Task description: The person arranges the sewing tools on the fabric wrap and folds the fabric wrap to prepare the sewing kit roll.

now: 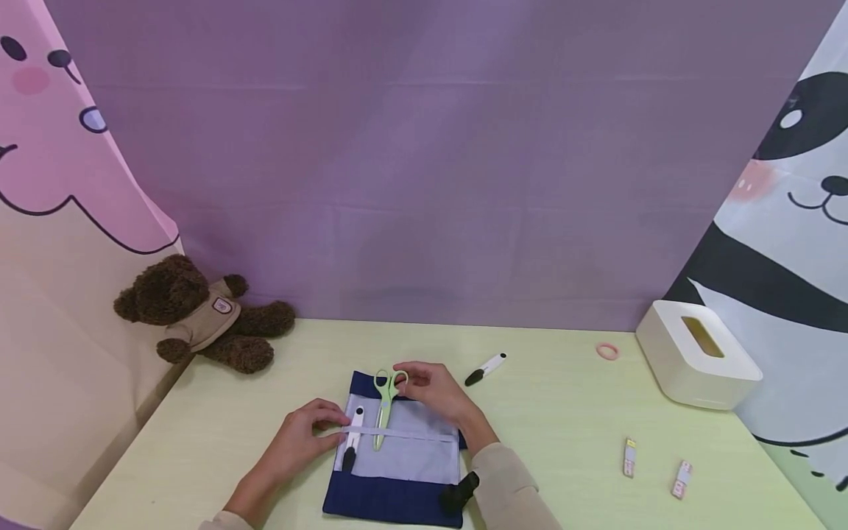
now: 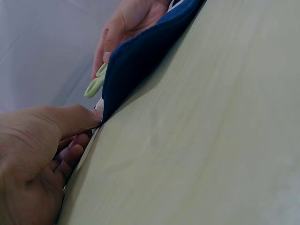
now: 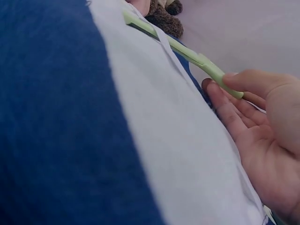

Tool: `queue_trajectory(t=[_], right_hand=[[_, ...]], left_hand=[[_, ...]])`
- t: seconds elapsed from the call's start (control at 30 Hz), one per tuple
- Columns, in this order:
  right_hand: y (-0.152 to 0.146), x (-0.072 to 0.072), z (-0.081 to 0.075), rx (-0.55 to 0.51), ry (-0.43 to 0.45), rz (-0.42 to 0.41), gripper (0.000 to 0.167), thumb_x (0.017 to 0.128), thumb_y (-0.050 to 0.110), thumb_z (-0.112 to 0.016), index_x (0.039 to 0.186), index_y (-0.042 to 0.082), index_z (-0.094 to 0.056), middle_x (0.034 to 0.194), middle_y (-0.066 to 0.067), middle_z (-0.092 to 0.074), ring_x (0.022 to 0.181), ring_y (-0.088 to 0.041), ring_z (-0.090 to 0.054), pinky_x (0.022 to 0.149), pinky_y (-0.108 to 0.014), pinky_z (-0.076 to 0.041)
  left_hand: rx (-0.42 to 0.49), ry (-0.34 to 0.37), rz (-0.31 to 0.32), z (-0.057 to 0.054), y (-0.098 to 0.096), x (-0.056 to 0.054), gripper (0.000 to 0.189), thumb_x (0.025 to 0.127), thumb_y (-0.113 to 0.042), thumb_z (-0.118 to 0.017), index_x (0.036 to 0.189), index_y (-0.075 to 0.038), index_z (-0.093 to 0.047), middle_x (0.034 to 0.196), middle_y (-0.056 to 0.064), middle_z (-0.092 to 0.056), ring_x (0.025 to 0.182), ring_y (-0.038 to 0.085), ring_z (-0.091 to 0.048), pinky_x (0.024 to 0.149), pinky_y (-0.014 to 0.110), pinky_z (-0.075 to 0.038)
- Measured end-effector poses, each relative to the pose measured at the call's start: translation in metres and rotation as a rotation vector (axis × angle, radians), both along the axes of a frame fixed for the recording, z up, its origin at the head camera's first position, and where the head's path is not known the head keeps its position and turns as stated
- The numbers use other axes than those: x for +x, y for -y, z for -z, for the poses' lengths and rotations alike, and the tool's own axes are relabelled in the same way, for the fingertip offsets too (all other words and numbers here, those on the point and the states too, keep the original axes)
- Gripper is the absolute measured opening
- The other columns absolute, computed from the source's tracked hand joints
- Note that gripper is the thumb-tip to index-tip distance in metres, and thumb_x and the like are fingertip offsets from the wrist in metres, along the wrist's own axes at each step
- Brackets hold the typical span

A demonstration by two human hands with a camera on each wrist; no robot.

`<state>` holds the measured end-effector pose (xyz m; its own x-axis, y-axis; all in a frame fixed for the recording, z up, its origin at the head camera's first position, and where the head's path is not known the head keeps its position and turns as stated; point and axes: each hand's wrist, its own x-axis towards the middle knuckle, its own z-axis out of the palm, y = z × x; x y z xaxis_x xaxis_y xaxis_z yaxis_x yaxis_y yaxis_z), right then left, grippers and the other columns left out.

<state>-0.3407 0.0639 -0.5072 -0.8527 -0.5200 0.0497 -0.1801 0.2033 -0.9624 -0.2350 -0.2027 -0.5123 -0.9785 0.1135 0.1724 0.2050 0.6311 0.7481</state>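
Note:
A dark blue fabric roll-up pouch [image 1: 392,497] lies unfolded on the table, its grey lining crossed by a thin pale elastic band [image 1: 424,436]. Light green scissors [image 1: 385,412] lie on the lining, blades under the band and handles towards the far edge. My right hand [image 1: 433,390] pinches one handle loop between thumb and fingers. At the pouch's left edge, by the band's end, my left hand [image 1: 301,434] pinches the fabric, with the thumb [image 2: 77,118] on top. A white pen-shaped tool [image 1: 354,438] with a black end sits under the band, left of the scissors.
Another white-and-black pen-shaped tool [image 1: 486,369] lies beyond my right hand. Farther right are a pink ring [image 1: 607,351], two small pinkish-white pieces [image 1: 629,458] and a white tissue box [image 1: 702,357]. A brown teddy bear [image 1: 205,316] leans at the back left corner.

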Motion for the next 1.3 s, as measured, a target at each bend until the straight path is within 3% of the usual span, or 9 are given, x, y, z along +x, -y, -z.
queue_trajectory(t=[0.33,0.53,0.87,1.07,1.3], right_hand=[[-0.002,0.003,-0.002,0.08,-0.069,-0.083,0.043,0.098,0.005,-0.067,0.14,0.002,-0.061,0.12,-0.017,-0.073,0.107,-0.019,-0.069,0.088,-0.022,-0.058],[-0.003,0.008,-0.008,0.129,-0.101,-0.064,0.044,0.099,0.007,-0.066,0.142,0.007,-0.059,0.12,-0.011,-0.073,0.111,-0.02,-0.069,0.091,-0.027,-0.058],[-0.005,0.013,-0.005,0.161,-0.125,-0.045,0.035,0.097,0.011,-0.071,0.132,0.015,-0.069,0.123,-0.008,-0.074,0.114,-0.021,-0.07,0.095,-0.032,-0.058],[-0.007,0.011,-0.002,0.161,-0.154,-0.108,0.035,0.094,0.01,-0.075,0.129,0.008,-0.07,0.13,-0.013,-0.069,0.118,-0.029,-0.07,0.101,-0.038,-0.056],[-0.007,0.011,-0.004,0.146,-0.14,-0.164,0.034,0.093,0.009,-0.075,0.126,0.006,-0.07,0.134,-0.011,-0.065,0.122,-0.028,-0.068,0.103,-0.034,-0.055]], left_hand=[[0.004,0.004,0.004,-0.001,0.0,0.001,0.014,0.084,-0.012,-0.084,0.095,-0.02,-0.08,0.111,-0.005,-0.07,0.099,0.01,-0.065,0.086,0.022,-0.053],[0.009,0.004,0.006,0.0,0.001,0.001,0.014,0.084,-0.013,-0.085,0.096,-0.019,-0.08,0.111,-0.005,-0.07,0.098,0.01,-0.064,0.085,0.022,-0.052],[0.025,0.001,0.013,0.0,0.001,0.0,0.014,0.084,-0.012,-0.085,0.096,-0.019,-0.08,0.11,-0.005,-0.07,0.096,0.007,-0.063,0.084,0.021,-0.052],[0.025,0.006,0.014,-0.001,0.001,0.001,0.014,0.085,-0.012,-0.084,0.095,-0.019,-0.08,0.11,-0.004,-0.07,0.097,0.008,-0.062,0.084,0.021,-0.053],[0.03,0.017,0.017,-0.002,0.001,0.001,0.013,0.085,-0.013,-0.084,0.095,-0.019,-0.08,0.111,-0.003,-0.07,0.096,0.008,-0.062,0.084,0.021,-0.052]])
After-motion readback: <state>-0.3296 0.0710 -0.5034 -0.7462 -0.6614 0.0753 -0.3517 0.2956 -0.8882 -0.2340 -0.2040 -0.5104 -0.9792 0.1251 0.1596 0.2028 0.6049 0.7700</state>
